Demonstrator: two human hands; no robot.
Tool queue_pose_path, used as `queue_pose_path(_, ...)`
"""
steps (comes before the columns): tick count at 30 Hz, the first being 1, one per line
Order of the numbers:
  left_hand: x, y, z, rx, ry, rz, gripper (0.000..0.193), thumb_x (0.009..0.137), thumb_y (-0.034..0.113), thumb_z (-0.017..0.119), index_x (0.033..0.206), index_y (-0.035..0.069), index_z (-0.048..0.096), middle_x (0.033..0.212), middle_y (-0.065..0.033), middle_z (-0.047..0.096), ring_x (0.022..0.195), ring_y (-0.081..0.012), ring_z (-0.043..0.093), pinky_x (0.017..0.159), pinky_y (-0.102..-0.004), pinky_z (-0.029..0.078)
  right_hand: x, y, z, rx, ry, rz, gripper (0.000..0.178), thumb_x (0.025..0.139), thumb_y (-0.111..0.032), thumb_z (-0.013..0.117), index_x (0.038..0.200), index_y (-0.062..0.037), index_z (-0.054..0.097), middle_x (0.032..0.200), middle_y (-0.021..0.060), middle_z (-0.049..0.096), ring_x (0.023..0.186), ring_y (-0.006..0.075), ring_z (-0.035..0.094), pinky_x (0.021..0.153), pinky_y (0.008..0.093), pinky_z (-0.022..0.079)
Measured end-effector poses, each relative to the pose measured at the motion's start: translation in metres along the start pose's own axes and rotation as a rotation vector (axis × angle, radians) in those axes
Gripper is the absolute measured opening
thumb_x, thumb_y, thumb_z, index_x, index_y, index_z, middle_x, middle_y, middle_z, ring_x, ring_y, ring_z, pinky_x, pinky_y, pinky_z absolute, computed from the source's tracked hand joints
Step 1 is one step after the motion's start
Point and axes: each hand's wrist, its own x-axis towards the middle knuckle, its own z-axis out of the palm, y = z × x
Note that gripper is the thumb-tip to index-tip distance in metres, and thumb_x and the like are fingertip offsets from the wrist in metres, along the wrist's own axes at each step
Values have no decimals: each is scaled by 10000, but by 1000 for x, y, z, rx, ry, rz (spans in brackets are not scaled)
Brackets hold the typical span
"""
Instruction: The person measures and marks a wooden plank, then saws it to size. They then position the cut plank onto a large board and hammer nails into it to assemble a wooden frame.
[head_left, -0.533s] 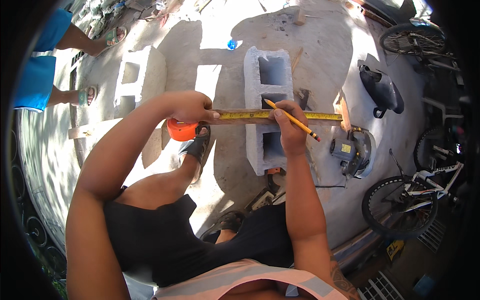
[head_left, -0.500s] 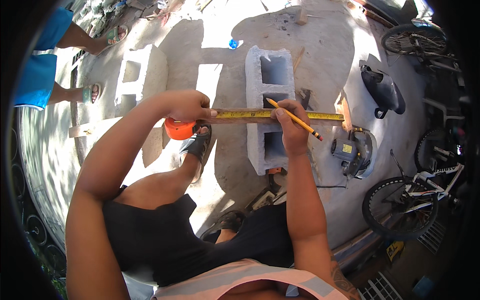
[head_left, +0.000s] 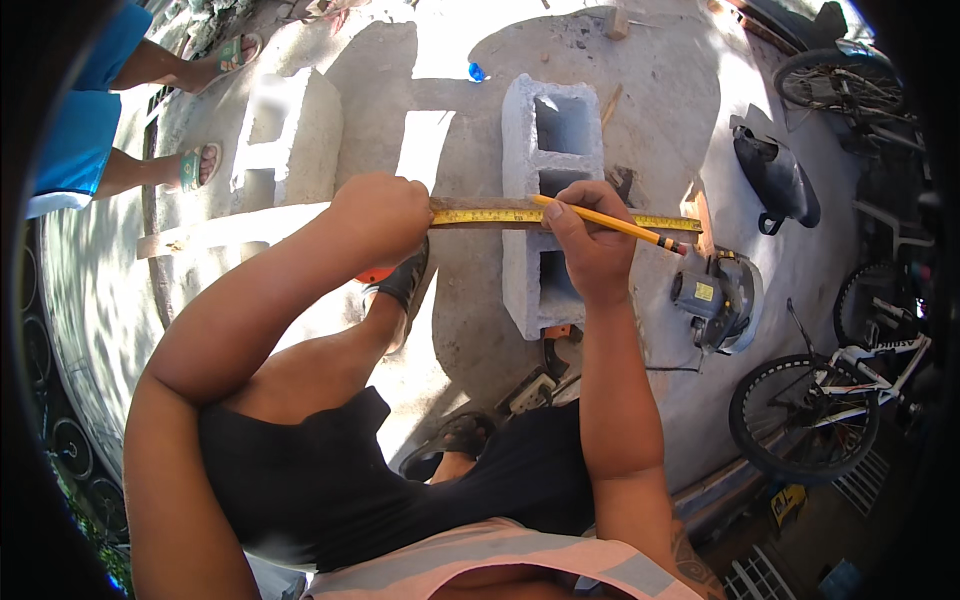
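A long wooden strip (head_left: 235, 229) lies across two hollow concrete blocks, with the yellow blade of a tape measure (head_left: 480, 216) stretched along it. My left hand (head_left: 385, 222) is closed over the strip and the blade's near end. Below it shows only a bit of the tape's orange case (head_left: 374, 274); the rest is hidden by the hand. Between thumb and fingers, my right hand (head_left: 597, 245) grips a yellow pencil (head_left: 650, 237). Its tip points left, over the strip's far edge above the right block (head_left: 519, 215), and the thumb rests by the blade.
The left block (head_left: 315, 135) stands near another person's sandalled feet (head_left: 200, 165). Right of the strip's end sit a corded power saw (head_left: 715, 300) and a dark curved shell (head_left: 775, 180). Bicycles (head_left: 800, 415) line the right side. A blue scrap (head_left: 477, 72) lies on the floor.
My left hand has turned over the tape, now covering most of the orange case. The pencil in my right hand has tilted flatter, its tip still near the strip. The view has shifted slightly.
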Motion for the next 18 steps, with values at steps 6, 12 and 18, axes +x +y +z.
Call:
queue_pose_path(6,-5,0,11,-27,184,0,245,965,239,678,1007,-2,694,833,-159,764,804,-353,765,725,-470,602,1,3,15,-350,-144,-187,89,937,-38,743,960,-25,658,848,2,671,750,57,573,685,263,499)
queue_pose_path(12,-4,-4,22,-55,246,33,178,990,141,594,1004,-7,693,796,-162,764,757,-345,768,691,-469,603,-3,24,11,-531,-229,-243,126,848,34,734,899,-33,640,794,29,680,675,96,592,626,274,494)
queue_pose_path(18,-3,-1,19,-97,201,-12,189,1003,144,577,1013,-3,695,791,-155,767,760,-334,771,698,-467,603,0,26,12,-486,-212,-360,147,839,49,754,887,-29,639,785,43,680,676,103,599,631,266,491)
